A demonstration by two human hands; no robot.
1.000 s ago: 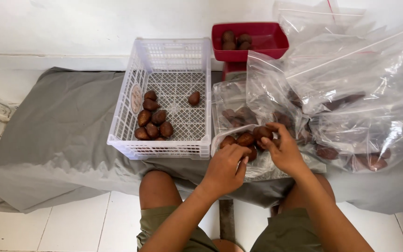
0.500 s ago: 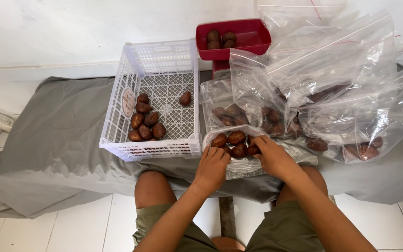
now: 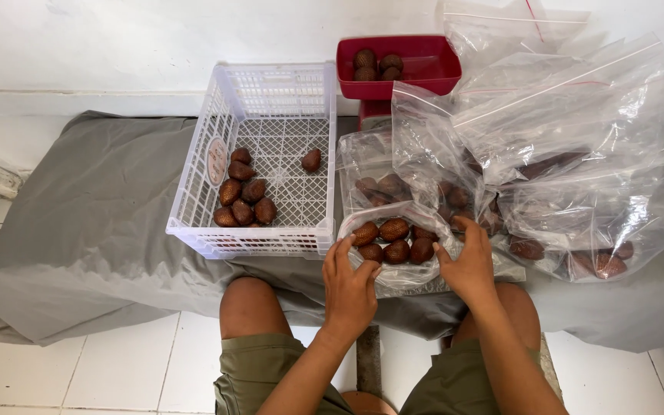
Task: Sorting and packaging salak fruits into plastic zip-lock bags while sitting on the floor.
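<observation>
A clear plastic bag with several brown scaly fruits lies at the near edge of the grey-covered table. My left hand pinches the bag's left edge near its mouth. My right hand holds the bag's right side, fingers pressed on the plastic. Both hands sit just above my knees.
A white plastic crate with several loose brown fruits stands to the left of the bag. A red tray with more fruits sits at the back. Several filled clear bags are piled at the right.
My hands have shifted from the top of the fruit pile to the bag's left and right sides. The camera view has drifted slightly.
</observation>
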